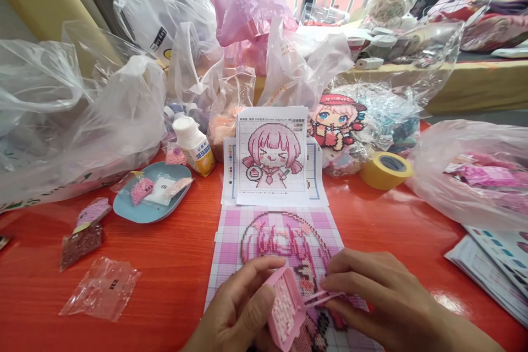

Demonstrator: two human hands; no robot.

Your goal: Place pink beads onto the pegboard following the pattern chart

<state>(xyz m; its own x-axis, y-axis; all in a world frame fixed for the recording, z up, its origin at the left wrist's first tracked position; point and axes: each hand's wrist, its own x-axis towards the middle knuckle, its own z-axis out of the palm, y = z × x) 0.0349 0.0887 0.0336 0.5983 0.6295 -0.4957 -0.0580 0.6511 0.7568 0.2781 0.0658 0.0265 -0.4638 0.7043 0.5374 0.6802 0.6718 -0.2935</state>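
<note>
The person's left hand (243,305) grips a pink bead tray (296,294), tilted above the pegboard (225,245); the right hand (379,291) pinches pink tweezers (322,299), tips by the tray's edge. Red tabletop (169,264) stretches along both pegboard sides.

The left hand (243,308), at the bottom centre of the frame, was bare; the right hand (379,291), lower right, was bare too, its forearm (457,327) uncovered.

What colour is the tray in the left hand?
The tray is pink; it shows best in the head view, the only one here.
</note>
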